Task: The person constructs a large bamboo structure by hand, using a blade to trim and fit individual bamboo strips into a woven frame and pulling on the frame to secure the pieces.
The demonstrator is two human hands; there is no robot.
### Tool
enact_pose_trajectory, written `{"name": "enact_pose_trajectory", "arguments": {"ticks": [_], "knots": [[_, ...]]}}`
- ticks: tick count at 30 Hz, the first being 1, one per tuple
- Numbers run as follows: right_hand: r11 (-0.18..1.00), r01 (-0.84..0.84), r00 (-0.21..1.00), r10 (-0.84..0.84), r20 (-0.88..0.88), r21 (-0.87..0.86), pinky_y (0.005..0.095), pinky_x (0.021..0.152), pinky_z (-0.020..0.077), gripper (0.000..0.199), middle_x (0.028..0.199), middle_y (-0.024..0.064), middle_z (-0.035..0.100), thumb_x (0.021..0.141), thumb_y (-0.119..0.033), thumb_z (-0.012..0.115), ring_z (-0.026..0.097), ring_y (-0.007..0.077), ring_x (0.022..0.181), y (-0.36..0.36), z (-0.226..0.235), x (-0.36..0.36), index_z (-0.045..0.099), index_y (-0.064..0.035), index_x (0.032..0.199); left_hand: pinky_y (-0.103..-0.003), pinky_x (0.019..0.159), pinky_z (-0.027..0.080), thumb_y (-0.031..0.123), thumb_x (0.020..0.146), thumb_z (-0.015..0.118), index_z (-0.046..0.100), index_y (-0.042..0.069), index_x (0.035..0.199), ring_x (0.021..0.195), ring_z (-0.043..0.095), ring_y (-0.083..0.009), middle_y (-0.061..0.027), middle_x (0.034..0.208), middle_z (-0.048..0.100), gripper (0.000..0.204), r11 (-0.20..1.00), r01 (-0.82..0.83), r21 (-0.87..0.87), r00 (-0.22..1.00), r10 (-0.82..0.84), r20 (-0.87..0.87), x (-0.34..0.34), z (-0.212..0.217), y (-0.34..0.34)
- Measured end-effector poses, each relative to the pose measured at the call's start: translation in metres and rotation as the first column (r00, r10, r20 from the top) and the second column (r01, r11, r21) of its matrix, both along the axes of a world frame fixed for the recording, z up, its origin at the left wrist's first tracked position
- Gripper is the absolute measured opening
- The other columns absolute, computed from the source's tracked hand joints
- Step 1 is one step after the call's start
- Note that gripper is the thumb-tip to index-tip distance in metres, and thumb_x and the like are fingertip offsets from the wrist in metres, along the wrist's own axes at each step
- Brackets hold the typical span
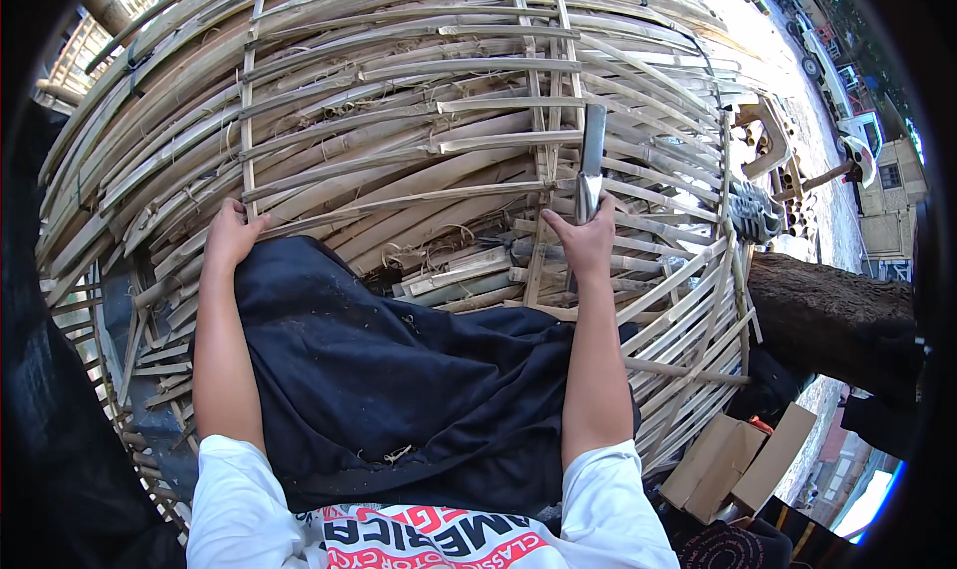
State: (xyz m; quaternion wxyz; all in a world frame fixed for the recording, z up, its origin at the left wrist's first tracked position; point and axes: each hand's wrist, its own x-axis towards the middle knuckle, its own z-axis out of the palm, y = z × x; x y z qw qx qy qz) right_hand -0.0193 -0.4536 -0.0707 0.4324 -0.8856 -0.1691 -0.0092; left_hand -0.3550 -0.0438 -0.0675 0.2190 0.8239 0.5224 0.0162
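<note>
My left hand (233,235) is closed on the lower end of an upright bamboo slat (249,120), at the near edge of a woven bamboo lattice (409,70). Farther right, my right hand (586,238) is wrapped round a flat, steel-coloured tool (593,142) shaped like a blade. It points away from me, and its grip is mostly hidden by my fingers. Long split bamboo strips cross the upright slats in bowed rows. A dark cloth (399,370) covers my lap, with a few bamboo shavings on it.
More split bamboo (459,270) lies under the lattice. To the right are a thick log (827,295), an open cardboard box (713,459) and a shoe (755,213) by the lattice's edge. Bamboo slats (688,370) curve down on my right. A vehicle (859,140) stands far right.
</note>
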Motion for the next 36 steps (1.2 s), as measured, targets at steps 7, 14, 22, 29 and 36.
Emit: {"name": "enact_pose_trajectory", "arguments": {"ticks": [7, 14, 22, 29, 36], "knots": [[0.985, 0.027, 0.991, -0.004, 0.133, -0.172, 0.0404, 0.088, 0.0484, 0.074, 0.114, 0.0156, 0.056, 0.062, -0.029, 0.089, 0.058, 0.0336, 0.103, 0.017, 0.008, -0.001, 0.052, 0.0017, 0.118, -0.044, 0.078, 0.051, 0.03, 0.075, 0.081, 0.057, 0.0, 0.106, 0.086, 0.066, -0.0337, -0.0159, 0.09, 0.068, 0.05, 0.998, 0.036, 0.056, 0.997, -0.032, -0.069, 0.014, 0.005, 0.007], [0.99, 0.017, 0.987, 0.006, 0.16, -0.141, 0.0413, 0.087, 0.0484, 0.061, 0.124, 0.0177, 0.054, 0.065, -0.027, 0.088, 0.058, 0.036, 0.108, 0.023, 0.013, -0.011, 0.054, 0.0017, 0.106, -0.044, 0.078, 0.05, 0.026, 0.08, 0.078, 0.056, 0.004, 0.104, 0.089, 0.065, -0.0312, -0.0107, 0.088, 0.066, 0.039, 0.995, 0.029, 0.099, 0.998, -0.023, -0.062, 0.007, 0.006, 0.012], [0.988, 0.067, 0.979, -0.039, 0.198, -0.138, 0.0431, 0.086, 0.049, 0.055, 0.128, 0.0187, 0.054, 0.066, -0.025, 0.088, 0.058, 0.0383, 0.109, 0.027, 0.017, -0.024, 0.053, 0.0002, 0.099, -0.046, 0.077, 0.049, 0.028, 0.082, 0.076, 0.057, 0.01, 0.106, 0.09, 0.065, -0.0295, -0.006, 0.089, 0.066, 0.036, 0.99, 0.014, 0.138, 0.991, 0.004, -0.13, 0.006, 0.021, 0.013], [0.983, 0.075, 0.987, -0.049, 0.155, -0.17, 0.0434, 0.083, 0.05, 0.056, 0.121, 0.0165, 0.057, 0.066, -0.028, 0.089, 0.059, 0.0374, 0.106, 0.035, 0.027, -0.031, 0.054, -0.0005, 0.101, -0.054, 0.084, 0.043, 0.035, 0.084, 0.074, 0.06, 0.017, 0.112, 0.102, 0.063, -0.026, -0.0011, 0.099, 0.067, 0.035, 0.975, -0.031, 0.22, 0.978, 0.075, -0.196, 0.002, 0.012, 0.03], [0.99, 0.035, 0.972, -0.003, 0.234, -0.134, 0.0435, 0.083, 0.0499, 0.06, 0.112, 0.0163, 0.058, 0.062, -0.027, 0.091, 0.058, 0.0373, 0.103, 0.039, 0.023, -0.032, 0.055, -0.001, 0.102, -0.054, 0.091, 0.041, 0.038, 0.086, 0.072, 0.059, 0.019, 0.118, 0.112, 0.058, -0.0277, -0.002, 0.107, 0.066, 0.04, 0.947, -0.074, 0.313, 0.957, 0.156, -0.244, 0.018, 0.02, 0.03]]}}
